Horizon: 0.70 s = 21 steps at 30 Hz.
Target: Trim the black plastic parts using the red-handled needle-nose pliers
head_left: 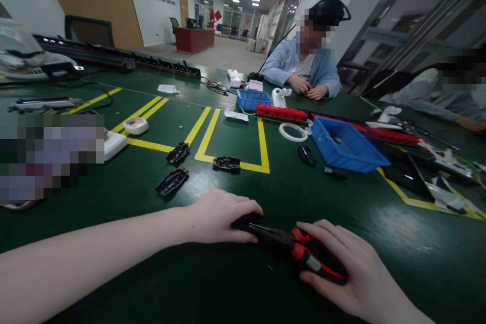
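Note:
Low over the green table, my left hand [222,216] is closed around a small black plastic part [246,220], much of it hidden by the fingers. My right hand [349,263] grips long-nose pliers [304,253] with red and black handles. The jaws of the pliers point left and reach the black part; whether they pinch it I cannot tell. Beyond my left hand lie similar black plastic pieces, one [172,182] nearest the forearm, another [178,152] behind it, and a third [227,163] on the yellow tape line.
At the right stands a blue bin [345,147] with black pieces beside it and a white ring [293,132] to its left. A smaller blue bin [253,99] and a red strip [283,112] lie farther back. A co-worker [304,61] sits across the table [152,273].

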Available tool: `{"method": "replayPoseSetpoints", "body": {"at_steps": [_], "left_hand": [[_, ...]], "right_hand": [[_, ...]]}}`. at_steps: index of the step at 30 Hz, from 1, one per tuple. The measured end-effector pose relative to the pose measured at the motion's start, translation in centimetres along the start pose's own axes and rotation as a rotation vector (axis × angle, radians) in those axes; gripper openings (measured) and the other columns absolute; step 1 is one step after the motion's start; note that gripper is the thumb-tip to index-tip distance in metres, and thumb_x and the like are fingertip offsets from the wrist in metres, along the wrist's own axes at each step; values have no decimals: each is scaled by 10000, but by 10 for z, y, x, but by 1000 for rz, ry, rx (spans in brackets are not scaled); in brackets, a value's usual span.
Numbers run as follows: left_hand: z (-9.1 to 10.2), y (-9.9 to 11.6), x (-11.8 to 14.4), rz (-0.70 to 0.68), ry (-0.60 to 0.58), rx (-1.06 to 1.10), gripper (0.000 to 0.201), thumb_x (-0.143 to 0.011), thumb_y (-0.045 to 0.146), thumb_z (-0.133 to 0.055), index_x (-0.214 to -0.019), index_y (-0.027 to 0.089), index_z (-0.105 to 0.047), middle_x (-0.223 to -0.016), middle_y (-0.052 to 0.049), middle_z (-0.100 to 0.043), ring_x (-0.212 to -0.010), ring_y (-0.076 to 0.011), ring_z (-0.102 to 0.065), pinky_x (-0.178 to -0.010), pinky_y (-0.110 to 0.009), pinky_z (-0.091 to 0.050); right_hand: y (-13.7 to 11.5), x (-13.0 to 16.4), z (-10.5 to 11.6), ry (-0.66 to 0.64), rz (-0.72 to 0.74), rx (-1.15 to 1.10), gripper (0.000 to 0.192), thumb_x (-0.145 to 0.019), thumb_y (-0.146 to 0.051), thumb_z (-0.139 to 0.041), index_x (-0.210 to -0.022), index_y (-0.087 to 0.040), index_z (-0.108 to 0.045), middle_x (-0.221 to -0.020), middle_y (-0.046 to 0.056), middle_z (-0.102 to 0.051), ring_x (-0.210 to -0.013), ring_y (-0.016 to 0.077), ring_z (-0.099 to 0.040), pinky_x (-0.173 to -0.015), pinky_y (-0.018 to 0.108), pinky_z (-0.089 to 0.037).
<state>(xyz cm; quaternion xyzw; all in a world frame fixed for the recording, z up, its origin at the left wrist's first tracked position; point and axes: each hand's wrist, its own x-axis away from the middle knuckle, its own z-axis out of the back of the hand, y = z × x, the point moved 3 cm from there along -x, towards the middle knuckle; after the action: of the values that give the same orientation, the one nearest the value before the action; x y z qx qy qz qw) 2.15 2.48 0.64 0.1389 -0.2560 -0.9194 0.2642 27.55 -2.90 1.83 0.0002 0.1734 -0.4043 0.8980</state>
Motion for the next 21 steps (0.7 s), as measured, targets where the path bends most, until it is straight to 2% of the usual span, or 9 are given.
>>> {"method": "replayPoseSetpoints", "body": {"at_steps": [7,14,21], "left_hand": [[1,2,1,-9,0,-20,382,-896,418,-650,-1198,212,-540,-1070,-22,-685,-860,-173,-678,-692,-259,-492],[1,1,1,-16,6,-25,391,-893,444,-644,-1200,221,-548,-1067,-17,-687,-848,-171,-678,-676,-254,-489],[1,0,0,-13,7,-22,391,-895,444,-642,-1200,219,-544,-1051,-6,-686,-827,-158,-669,-643,-245,-467]], "right_hand": [[7,-1,1,-22,72,57,467,-804,-342,-639,-1238,-201,-540,-1048,84,-687,-811,172,-668,-685,293,-540],[10,1,3,59,142,160,501,-786,-374,-663,-1237,-183,-561,-1023,102,-691,-783,188,-644,-682,327,-498],[11,1,1,84,145,197,521,-791,-371,-657,-1270,-200,-543,-1043,105,-685,-882,228,-647,-745,374,-501]]}}
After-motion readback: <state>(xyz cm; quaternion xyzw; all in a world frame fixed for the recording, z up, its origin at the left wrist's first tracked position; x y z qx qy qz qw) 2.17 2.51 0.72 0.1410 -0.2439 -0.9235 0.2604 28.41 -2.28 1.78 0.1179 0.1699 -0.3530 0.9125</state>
